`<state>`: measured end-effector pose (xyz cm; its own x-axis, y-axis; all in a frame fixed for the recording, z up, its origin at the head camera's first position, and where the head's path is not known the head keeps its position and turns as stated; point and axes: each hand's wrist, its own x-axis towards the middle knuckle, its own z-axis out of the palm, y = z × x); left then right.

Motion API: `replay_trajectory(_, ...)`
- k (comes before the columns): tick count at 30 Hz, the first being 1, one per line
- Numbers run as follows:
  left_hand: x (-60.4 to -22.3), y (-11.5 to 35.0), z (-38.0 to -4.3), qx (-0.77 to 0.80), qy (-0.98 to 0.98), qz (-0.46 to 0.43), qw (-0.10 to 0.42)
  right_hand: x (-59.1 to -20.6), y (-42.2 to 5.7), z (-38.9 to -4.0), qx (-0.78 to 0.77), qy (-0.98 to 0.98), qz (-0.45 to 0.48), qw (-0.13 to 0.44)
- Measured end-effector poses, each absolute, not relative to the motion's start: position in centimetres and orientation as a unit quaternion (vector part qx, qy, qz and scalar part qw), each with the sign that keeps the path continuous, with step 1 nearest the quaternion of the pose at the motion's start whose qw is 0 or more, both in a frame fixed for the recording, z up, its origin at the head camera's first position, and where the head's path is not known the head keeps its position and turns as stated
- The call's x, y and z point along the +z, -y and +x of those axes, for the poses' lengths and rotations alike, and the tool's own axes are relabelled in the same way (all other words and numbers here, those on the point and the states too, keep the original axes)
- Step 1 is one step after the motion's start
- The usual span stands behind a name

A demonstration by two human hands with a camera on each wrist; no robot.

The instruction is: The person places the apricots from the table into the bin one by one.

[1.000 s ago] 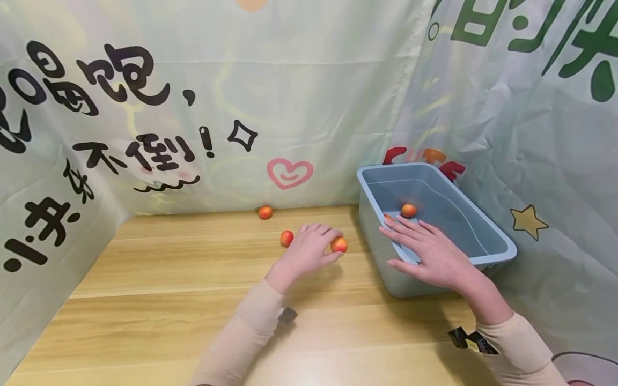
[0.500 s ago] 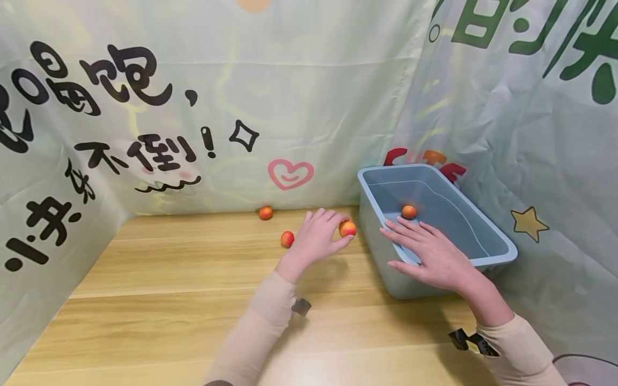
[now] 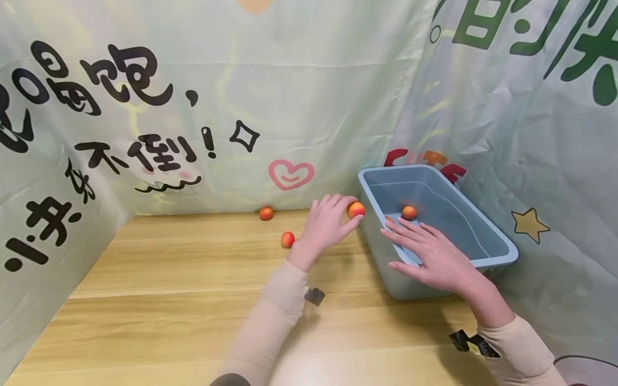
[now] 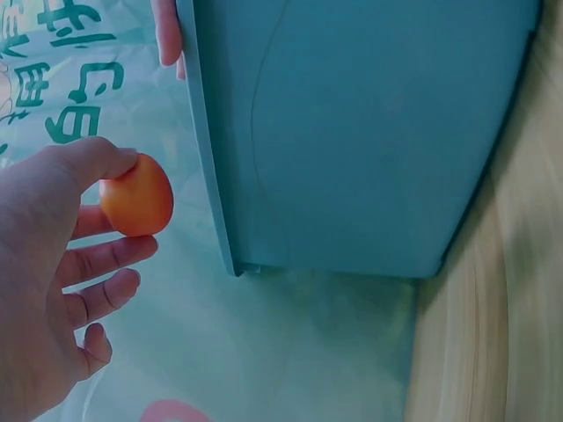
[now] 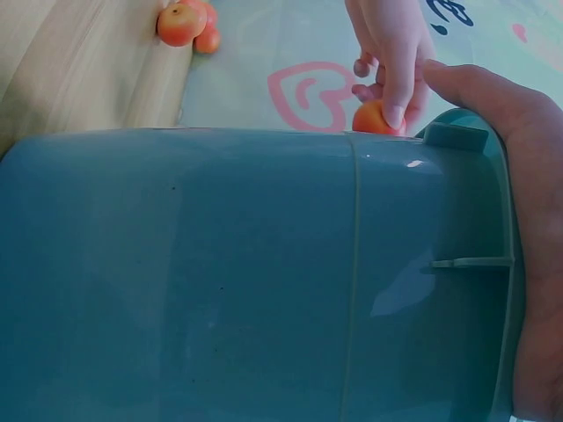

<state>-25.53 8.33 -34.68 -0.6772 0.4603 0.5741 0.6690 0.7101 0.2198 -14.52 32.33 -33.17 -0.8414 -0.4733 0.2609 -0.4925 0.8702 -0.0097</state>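
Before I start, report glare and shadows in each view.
Head: pale glare on the table at bottom centre, soft shadow beside the right sleeve. Left wrist: bluish cast, no strong glare on the bin. Right wrist: small bright reflections on the bin.

Round orange-red fruit [image 3: 356,209] pinched in left hand [image 3: 327,224], near but apart from blue bin [image 3: 379,249]; bin upright, open-topped, right hand [image 3: 434,254] resting on it.

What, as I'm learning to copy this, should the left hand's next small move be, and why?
Probably a short shift rightward, over the bin: the left hand pinches a fruit just to its left, apparently outside it, while another fruit already lies inside and the right hand rests on it.
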Motion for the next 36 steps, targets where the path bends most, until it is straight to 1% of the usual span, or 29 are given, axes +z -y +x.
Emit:
replay_trajectory(10,-34.3,-10.2,-26.3,-0.221,0.887,-0.319,0.25,-33.0,-32.3,-14.5,0.036,0.96,0.248,0.123)
replay_trajectory(16,-34.0,-11.1,-26.9,-0.228,0.885,-0.326,0.24,-33.0,-32.4,-14.5,0.036,0.959,0.25,0.126)
replay_trajectory(23,-33.8,-12.3,-27.4,-0.222,0.882,-0.34,0.239,-32.9,-32.4,-14.6,0.038,0.959,0.249,0.129)
replay_trajectory(36,-34.2,-13.8,-27.9,-0.219,0.89,-0.337,0.214,-33.0,-32.3,-14.6,0.037,0.959,0.249,0.126)
